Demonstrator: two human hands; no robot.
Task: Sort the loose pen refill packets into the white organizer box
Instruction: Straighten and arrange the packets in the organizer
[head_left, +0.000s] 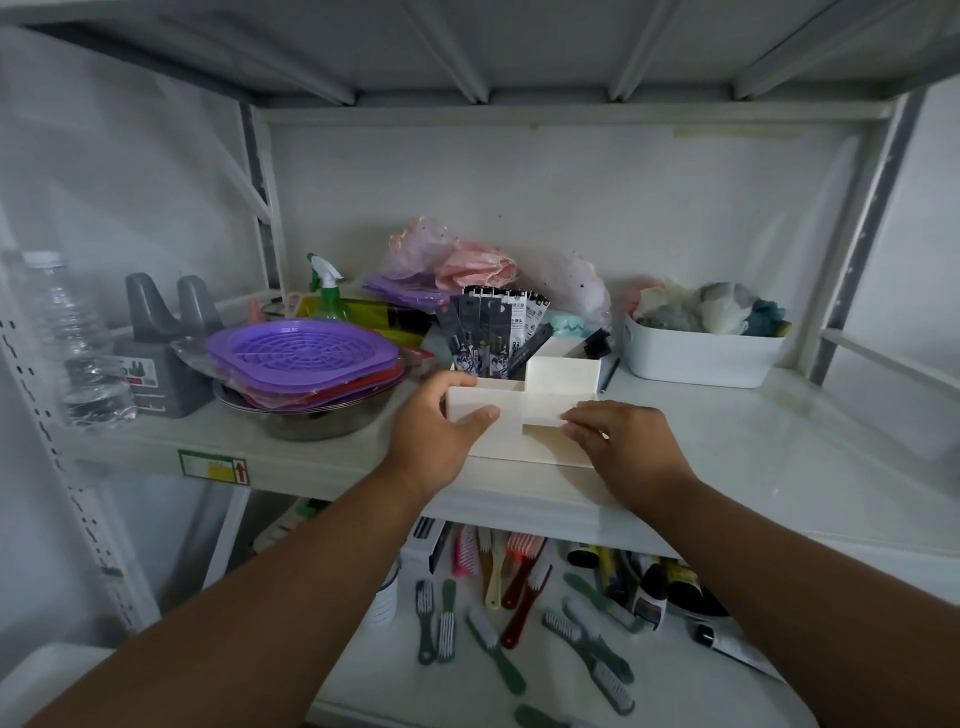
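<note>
Organizer box (524, 415): while it stands on the shelf (727, 441), refill packets (493, 332) upright at 12 o'clock.
Left hand (441, 426): grips its left corner.
Right hand (623, 441): fingers relaxed, touching its front.

Single head-worn wide-angle view, facing forward and slightly down into a shelving unit. Close range: both forearms enter from the bottom edge. Left hand (441, 421) and right hand (621, 441) sit near frame centre; beyond the fingertips, the shelf (753, 441) back wall.
</note>
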